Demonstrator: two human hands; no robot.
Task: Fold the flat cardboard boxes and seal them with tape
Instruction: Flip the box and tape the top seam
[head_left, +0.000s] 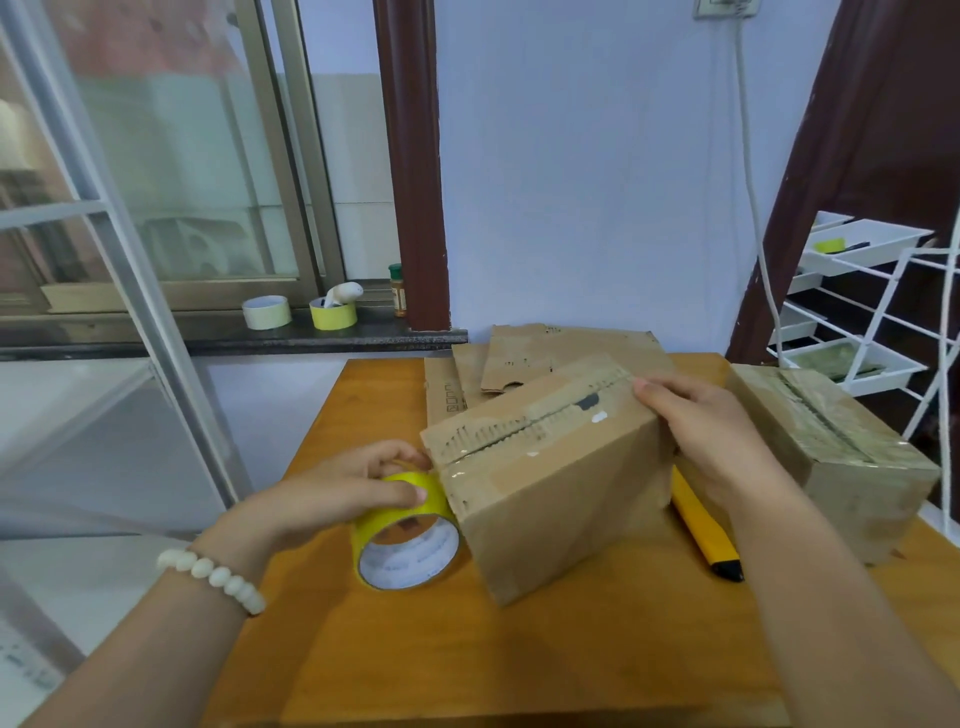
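Yellow packing tape roll (405, 540) is pinched in the curled fingers (400, 493) of the left hand (332, 493), hard against the near-left end of the cardboard box (550, 467) on the bench (467, 649). Its top seam (540, 421) runs away up-right to the right hand (717, 436), whose fingers (660, 395) seem to clasp the far end. Taping should follow that line.

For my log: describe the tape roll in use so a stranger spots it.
On the wooden table, left of the middle box, is the yellow tape roll gripped by the left hand. Unlike the two windowsill rolls, it touches that box.
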